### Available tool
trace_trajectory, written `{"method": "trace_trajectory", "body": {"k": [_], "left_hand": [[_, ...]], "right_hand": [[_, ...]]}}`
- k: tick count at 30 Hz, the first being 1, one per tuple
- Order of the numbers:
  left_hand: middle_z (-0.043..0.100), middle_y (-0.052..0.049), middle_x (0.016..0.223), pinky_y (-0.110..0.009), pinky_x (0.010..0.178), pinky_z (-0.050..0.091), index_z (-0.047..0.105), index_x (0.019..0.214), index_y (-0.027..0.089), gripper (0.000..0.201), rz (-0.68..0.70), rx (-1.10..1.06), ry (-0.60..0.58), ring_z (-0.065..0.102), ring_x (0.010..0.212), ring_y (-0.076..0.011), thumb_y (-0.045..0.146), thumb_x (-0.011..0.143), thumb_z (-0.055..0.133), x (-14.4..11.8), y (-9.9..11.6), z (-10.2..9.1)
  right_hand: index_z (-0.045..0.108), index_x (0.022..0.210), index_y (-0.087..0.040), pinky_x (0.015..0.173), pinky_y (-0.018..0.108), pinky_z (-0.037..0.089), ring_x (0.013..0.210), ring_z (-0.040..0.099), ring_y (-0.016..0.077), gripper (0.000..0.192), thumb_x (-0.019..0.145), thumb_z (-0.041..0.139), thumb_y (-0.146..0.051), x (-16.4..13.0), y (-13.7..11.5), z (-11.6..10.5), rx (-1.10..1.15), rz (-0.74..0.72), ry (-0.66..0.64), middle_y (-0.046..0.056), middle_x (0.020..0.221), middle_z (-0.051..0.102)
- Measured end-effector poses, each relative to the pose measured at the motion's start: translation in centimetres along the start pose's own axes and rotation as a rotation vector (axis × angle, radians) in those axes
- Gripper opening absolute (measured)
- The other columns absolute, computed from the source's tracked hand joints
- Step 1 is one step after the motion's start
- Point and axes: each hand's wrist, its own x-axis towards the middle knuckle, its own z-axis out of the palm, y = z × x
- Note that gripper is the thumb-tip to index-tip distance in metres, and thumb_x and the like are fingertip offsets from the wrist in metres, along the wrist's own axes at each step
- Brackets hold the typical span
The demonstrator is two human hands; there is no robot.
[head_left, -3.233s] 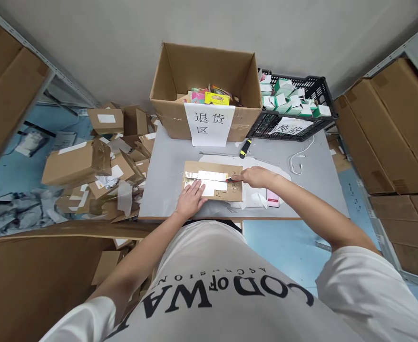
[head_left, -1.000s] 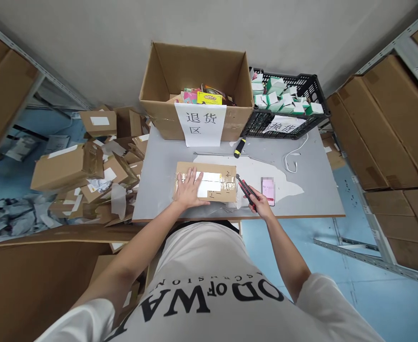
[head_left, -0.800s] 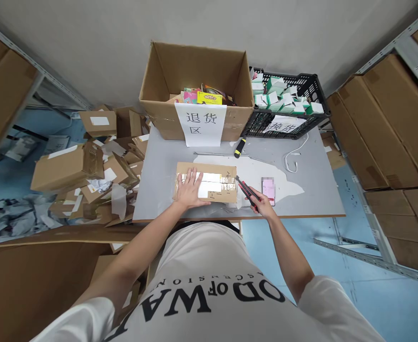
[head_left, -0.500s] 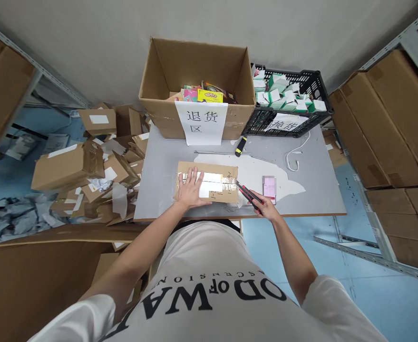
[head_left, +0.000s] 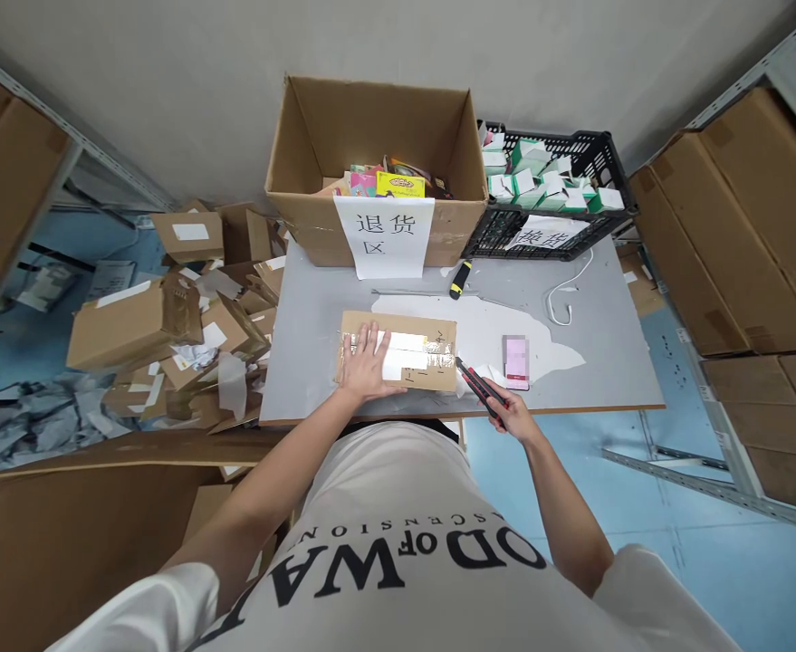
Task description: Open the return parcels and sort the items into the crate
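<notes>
My left hand (head_left: 365, 369) lay flat, fingers (head_left: 371, 340) spread and released, on top of the taped cardboard parcel (head_left: 398, 350), pressing on its left half. The parcel sat on the grey bench (head_left: 316, 335), near the front edge, with a white label and shiny tape across its lid. My right hand (head_left: 514, 418) was clenched around a red and black utility knife (head_left: 479, 387), held just off the parcel's right front corner; I could not tell whether the tip touched the cardboard. A pink phone (head_left: 515, 349) lay on the bench just beyond the knife, and a yellow and black tool (head_left: 460, 279) lay further back. At the back of the bench stood a large open carton (head_left: 377, 163) with a white paper sign (head_left: 395, 237) on its front, and beside it a black plastic crate (head_left: 553, 195) of small green and white boxes. Opened cartons (head_left: 180, 317) were heaped on the floor to my left.
</notes>
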Motion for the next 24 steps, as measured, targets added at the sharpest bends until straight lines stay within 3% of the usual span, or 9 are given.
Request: {"method": "trace_trajectory", "body": {"k": [9,18,24], "left_hand": [[0.009,-0.021,0.155,-0.061,0.11,0.001,0.017,0.149,0.011,0.122,-0.009,0.011,-0.016,0.004,0.142,-0.0421,0.078,0.056,0.058,0.4,0.1,-0.3],[0.005,-0.019,0.156,-0.06,0.11,-0.004,0.014,0.15,0.012,0.128,0.003,0.011,-0.034,-0.001,0.142,-0.0417,0.082,0.052,0.059,0.2,0.2,-0.7],[0.005,-0.019,0.156,-0.06,0.109,-0.006,0.013,0.15,0.011,0.122,0.014,-0.028,-0.035,-0.001,0.142,-0.0413,0.08,0.058,0.057,-0.1,0.3,-0.8]], "right_hand": [[0.041,0.139,-0.027,0.031,0.021,0.025,0.036,0.038,0.0055,0.072,0.077,0.064,-0.054,-3.1,3.2,0.9,0.058,0.032,0.017,0.005,0.085,0.066],[0.045,0.136,-0.023,0.031,0.021,0.027,0.034,0.039,0.0048,0.07,0.076,0.065,-0.052,-3.5,3.8,0.5,0.081,-0.023,0.062,0.005,0.084,0.067],[0.034,0.142,-0.028,0.032,0.022,0.03,0.036,0.043,0.0065,0.076,0.076,0.064,-0.053,-2.6,4.3,0.3,0.134,-0.134,0.276,0.007,0.095,0.069]]}}
